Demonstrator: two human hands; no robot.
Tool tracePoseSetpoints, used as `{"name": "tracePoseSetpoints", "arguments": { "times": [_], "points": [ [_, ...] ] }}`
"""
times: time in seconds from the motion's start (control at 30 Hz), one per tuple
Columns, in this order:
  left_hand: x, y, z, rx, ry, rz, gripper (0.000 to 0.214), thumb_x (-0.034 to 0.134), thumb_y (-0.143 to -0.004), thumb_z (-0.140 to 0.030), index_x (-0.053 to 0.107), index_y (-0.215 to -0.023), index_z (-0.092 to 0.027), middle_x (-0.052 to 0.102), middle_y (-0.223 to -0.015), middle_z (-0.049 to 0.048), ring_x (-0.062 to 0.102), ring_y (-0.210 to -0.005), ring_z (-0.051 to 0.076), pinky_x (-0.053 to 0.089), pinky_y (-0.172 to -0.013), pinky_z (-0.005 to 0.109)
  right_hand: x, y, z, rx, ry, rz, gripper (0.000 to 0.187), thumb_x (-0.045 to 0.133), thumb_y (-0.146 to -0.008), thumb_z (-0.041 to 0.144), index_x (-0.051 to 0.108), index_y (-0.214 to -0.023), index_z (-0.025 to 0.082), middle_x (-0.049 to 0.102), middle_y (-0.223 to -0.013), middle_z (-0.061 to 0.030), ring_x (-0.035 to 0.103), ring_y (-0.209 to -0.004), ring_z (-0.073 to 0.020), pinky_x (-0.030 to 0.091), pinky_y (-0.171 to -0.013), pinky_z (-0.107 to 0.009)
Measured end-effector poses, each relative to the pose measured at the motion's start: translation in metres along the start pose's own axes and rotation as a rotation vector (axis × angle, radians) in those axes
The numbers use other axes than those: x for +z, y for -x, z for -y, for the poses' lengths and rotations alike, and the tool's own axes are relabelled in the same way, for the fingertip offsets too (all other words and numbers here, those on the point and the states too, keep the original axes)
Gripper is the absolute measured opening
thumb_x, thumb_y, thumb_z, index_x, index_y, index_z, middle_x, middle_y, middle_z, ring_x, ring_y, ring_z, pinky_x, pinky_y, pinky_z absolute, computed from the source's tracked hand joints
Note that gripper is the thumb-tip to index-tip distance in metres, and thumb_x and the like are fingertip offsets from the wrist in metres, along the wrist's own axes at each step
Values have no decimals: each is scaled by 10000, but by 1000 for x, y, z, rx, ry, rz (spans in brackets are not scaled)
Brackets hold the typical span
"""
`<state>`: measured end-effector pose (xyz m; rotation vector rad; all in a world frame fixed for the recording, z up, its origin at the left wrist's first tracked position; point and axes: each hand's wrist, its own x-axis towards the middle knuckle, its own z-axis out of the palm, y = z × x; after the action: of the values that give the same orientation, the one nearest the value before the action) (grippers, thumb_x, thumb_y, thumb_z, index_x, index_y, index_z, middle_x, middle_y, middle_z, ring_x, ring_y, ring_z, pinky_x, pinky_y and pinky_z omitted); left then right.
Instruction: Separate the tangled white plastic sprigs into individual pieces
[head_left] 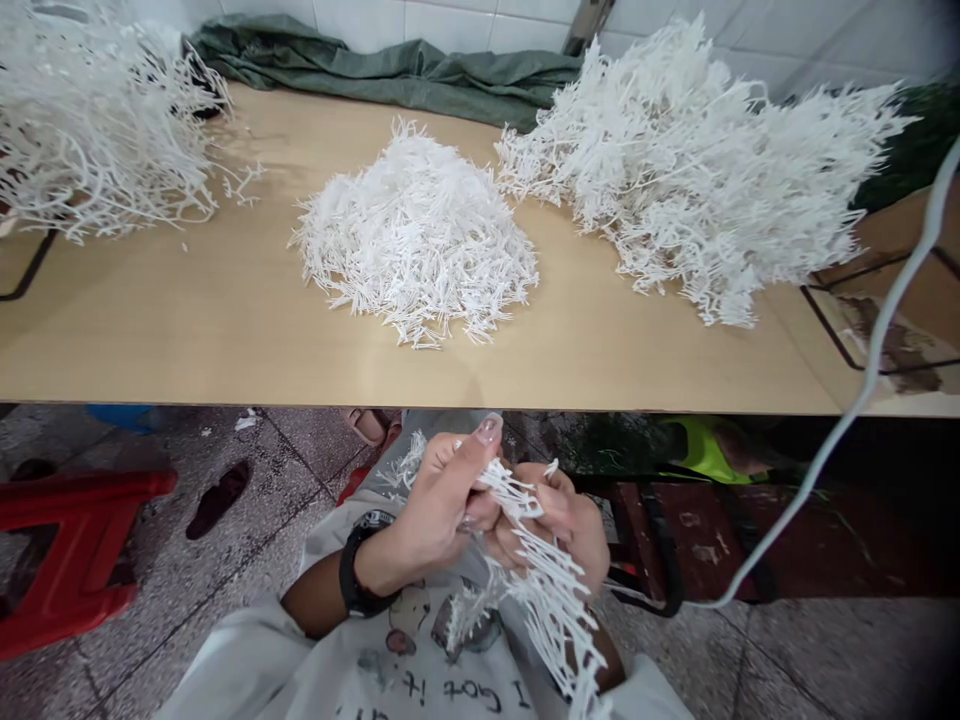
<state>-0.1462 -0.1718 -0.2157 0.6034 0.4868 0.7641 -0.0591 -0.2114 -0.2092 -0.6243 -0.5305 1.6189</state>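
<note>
Over my lap, just off the table's front edge, both hands work close together on a bunch of thin white plastic branch stems (551,565). My left hand (450,500) is closed on the bunch, thumb raised on top, a watch on its wrist. Beside it, my right hand (566,520) curls its fingers around the same stems; its fingertips are partly hidden. The stems fan downward from between the hands, and a few tips poke out beyond my left hand. Ahead on the table lies a heap of short white pieces (420,235).
A large pile of white branched stems (697,170) stands right on the table (225,330), another tangled pile (97,130) left. Green cloth (390,70) lies along the wall. A pale cable (847,420) crosses the right side. A red stool (67,550) and a slipper (217,498) are on the floor.
</note>
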Motion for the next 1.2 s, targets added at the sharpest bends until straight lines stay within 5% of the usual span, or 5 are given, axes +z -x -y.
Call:
{"name": "tracePoseSetpoints", "arguments": {
  "times": [0.13, 0.33, 0.67, 0.93, 1.2],
  "points": [
    [-1, -4, -6, -54, 12, 29, 582, 625, -772, -566, 285, -499, -180, 224, -370, -96, 150, -321, 17, 105, -337, 189, -2, 2, -8, -90, 76, -55, 496, 615, -766, 407, 254, -488, 212, 199, -372, 98, 197, -300, -53, 230, -336, -205],
    [-12, -5, -2, 250, -347, -99, 562, 554, -858, -507, 332, -483, -152, 300, -453, -50, 224, -433, 45, 176, -432, 229, -13, 2, -18, -369, 567, -320, 447, 560, -846, 320, 280, -522, 190, 232, -484, 73, 175, -419, -52, 163, -398, -213],
    [-13, 7, -14, 33, 40, 68, 599, 431, -895, -553, 171, -486, -202, 87, -343, -85, 107, -319, 65, 171, -352, 230, -4, -8, -4, -394, 240, 74, 553, 517, -792, 431, 118, -473, 218, 93, -327, 103, 140, -247, -47, 164, -269, -189],
    [-17, -4, -14, 372, -399, -60, 398, 508, -914, -417, 469, -611, -161, 460, -556, -33, 413, -508, 70, 331, -517, 212, -17, -5, -16, -542, 579, -406, 426, 554, -851, 281, 278, -538, 190, 242, -491, 62, 224, -438, -67, 196, -410, -219],
    [-7, -29, -32, 247, -427, -72, 386, 388, -941, -462, 352, -667, -193, 326, -583, -54, 319, -461, 67, 290, -457, 209, -17, -8, -12, -585, 619, -611, 375, 554, -838, 302, 332, -555, 199, 259, -507, 60, 247, -453, -77, 216, -427, -229]
  ]
}}
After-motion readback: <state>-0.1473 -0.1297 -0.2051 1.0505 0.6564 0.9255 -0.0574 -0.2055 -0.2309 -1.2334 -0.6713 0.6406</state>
